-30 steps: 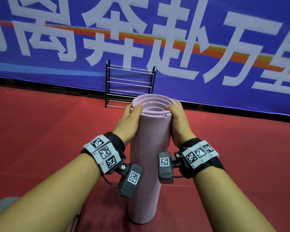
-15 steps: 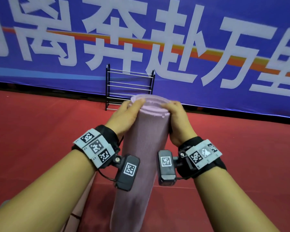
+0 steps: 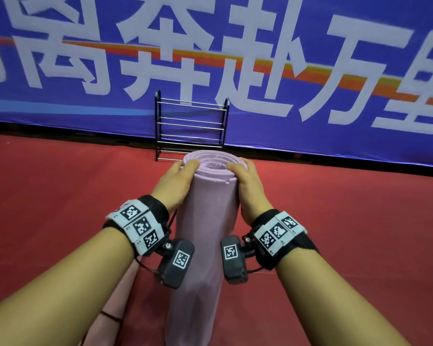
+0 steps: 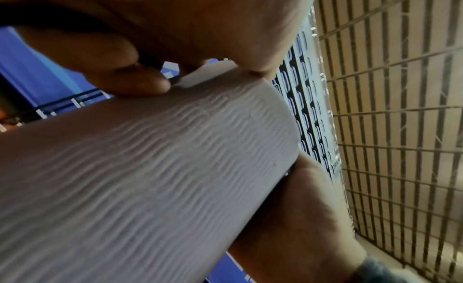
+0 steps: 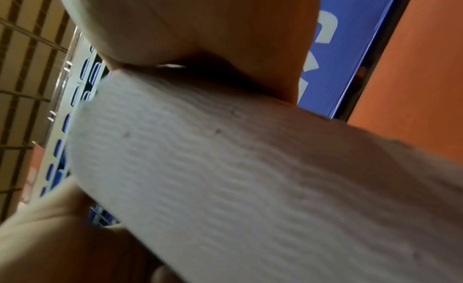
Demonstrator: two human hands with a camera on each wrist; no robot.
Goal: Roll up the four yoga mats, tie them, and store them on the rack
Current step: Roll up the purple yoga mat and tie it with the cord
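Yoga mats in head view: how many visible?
2. A rolled pink yoga mat stands upright on the red floor, gripped by the left hand and right hand. A second pink roll lies lower left, partly hidden by the arm.

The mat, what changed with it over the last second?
The mat tipped left half a second ago and is back nearly upright now. Both hands, left and right, kept gripping its top end. The rack stayed against the banner.
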